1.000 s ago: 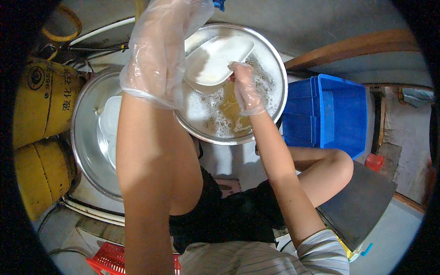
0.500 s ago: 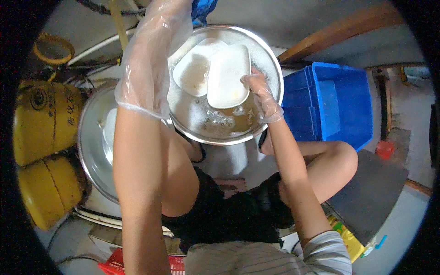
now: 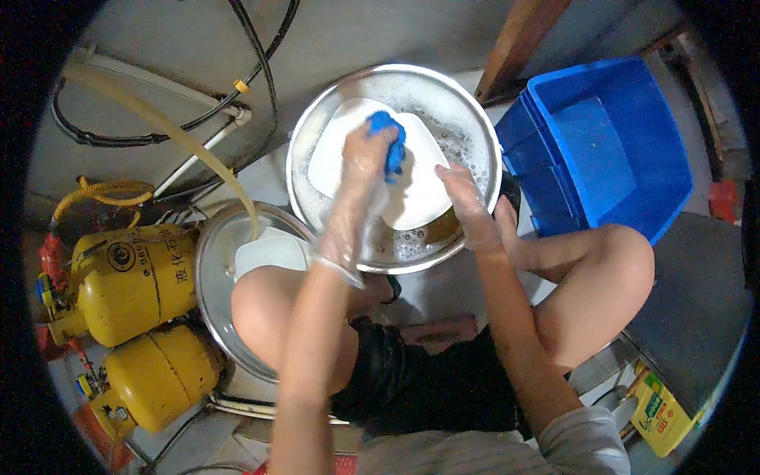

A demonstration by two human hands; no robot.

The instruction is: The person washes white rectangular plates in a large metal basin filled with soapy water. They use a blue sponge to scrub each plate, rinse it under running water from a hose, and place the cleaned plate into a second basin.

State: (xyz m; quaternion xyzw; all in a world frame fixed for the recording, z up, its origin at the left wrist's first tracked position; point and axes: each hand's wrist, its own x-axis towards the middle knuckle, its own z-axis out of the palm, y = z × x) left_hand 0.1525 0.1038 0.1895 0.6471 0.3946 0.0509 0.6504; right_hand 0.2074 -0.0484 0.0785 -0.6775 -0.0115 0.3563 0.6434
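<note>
My left hand (image 3: 362,158), in a clear plastic glove, is closed round a crumpled blue cloth (image 3: 394,154). The cloth presses on a white rectangular plate with rounded corners (image 3: 423,186). My right hand (image 3: 469,206), gloved too, pinches the right edge of that plate and keeps it tilted over a round metal basin (image 3: 294,162) of sudsy brownish water. Another white plate (image 3: 326,158) lies in the basin to the left, partly hidden by my left hand and the cloth.
A second metal basin (image 3: 204,277) at the left holds white plates (image 3: 269,249) under a yellowish hose (image 3: 190,146). Two yellow gas cylinders (image 3: 131,281) lie beyond it. Blue crates (image 3: 602,158) stand at the right, and a wooden post (image 3: 518,43) is behind. My knees flank the basin.
My left hand has come down from above the basin with the blue cloth onto the plate. The right hand keeps its hold on the plate's edge. The whole view has shifted.
</note>
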